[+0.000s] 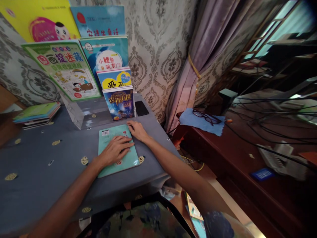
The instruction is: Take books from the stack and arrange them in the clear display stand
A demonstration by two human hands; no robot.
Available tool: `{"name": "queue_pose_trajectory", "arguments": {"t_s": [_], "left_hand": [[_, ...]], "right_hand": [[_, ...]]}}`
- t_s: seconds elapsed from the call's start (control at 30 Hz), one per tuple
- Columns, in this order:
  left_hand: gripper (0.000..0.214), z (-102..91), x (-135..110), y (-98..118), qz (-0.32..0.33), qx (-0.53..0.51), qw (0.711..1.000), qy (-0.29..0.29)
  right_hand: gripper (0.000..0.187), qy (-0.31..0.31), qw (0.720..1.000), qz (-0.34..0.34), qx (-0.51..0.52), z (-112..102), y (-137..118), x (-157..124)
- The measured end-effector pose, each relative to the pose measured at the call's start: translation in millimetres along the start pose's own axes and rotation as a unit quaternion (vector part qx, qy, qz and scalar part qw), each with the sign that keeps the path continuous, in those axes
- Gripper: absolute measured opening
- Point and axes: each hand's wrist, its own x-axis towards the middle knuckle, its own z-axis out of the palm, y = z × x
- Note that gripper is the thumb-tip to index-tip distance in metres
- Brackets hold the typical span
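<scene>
A teal book [104, 167] with a barcode near its top left corner lies closed on the table. My left hand [117, 148] rests flat on the cover, fingers stretched out toward the right edge. At the book's upper right corner is my right hand [136, 130], its fingers loosely extended against the edge; whether the fingertips press on the book or on the cloth is hard to tell. Just beyond, a clear acrylic stand [80, 120] holds several upright books, among them a dark blue book [121, 105] in front and a green-bordered book [66, 72] at left.
Behind the stand's right side lies a black phone [141, 108]. A stack of books [37, 114] sits at the table's left. To the right, a dark red desk [223, 155] carries a blue cloth [188, 120], eyeglasses [206, 116] and tangled cables. A tied curtain [188, 72] hangs between.
</scene>
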Motion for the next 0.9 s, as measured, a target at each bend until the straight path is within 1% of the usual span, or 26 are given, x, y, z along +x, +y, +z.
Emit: {"name": "queue_pose_trajectory", "arguments": {"t_s": [0.13, 0.27, 0.4, 0.6, 0.77, 0.9], "left_hand": [[0.035, -1.6, -11.5, 17.4, 0.018, -0.022, 1.0, 0.0], [0.034, -5.7, -23.6, 35.2, 0.024, -0.034, 0.999, -0.017], [0.033, -5.4, -33.3, 46.7, 0.036, -0.036, 0.998, -0.025], [0.031, 0.9, -36.1, 47.2, 0.056, -0.041, 0.998, -0.001], [0.03, 2.0, -37.1, 43.7, 0.058, -0.044, 0.997, -0.003], [0.032, 2.4, -35.4, 39.5, 0.062, -0.034, 0.997, -0.008]], "right_hand": [[0.037, 0.0, 1.0, 0.003, -0.002, 0.0, -0.4, -0.3], [0.038, 0.0, 1.0, -0.005, 0.0, -0.4, -0.2, -0.8], [0.037, 0.004, 1.0, -0.014, 0.011, -0.3, 0.3, -1.2], [0.037, 0.001, 1.0, -0.019, -0.006, 2.1, 2.1, -0.9], [0.037, 0.006, 0.999, -0.035, -0.039, 5.0, 3.9, -1.9], [0.036, 0.004, 0.998, -0.039, -0.044, 4.8, 3.8, -2.8]]}}
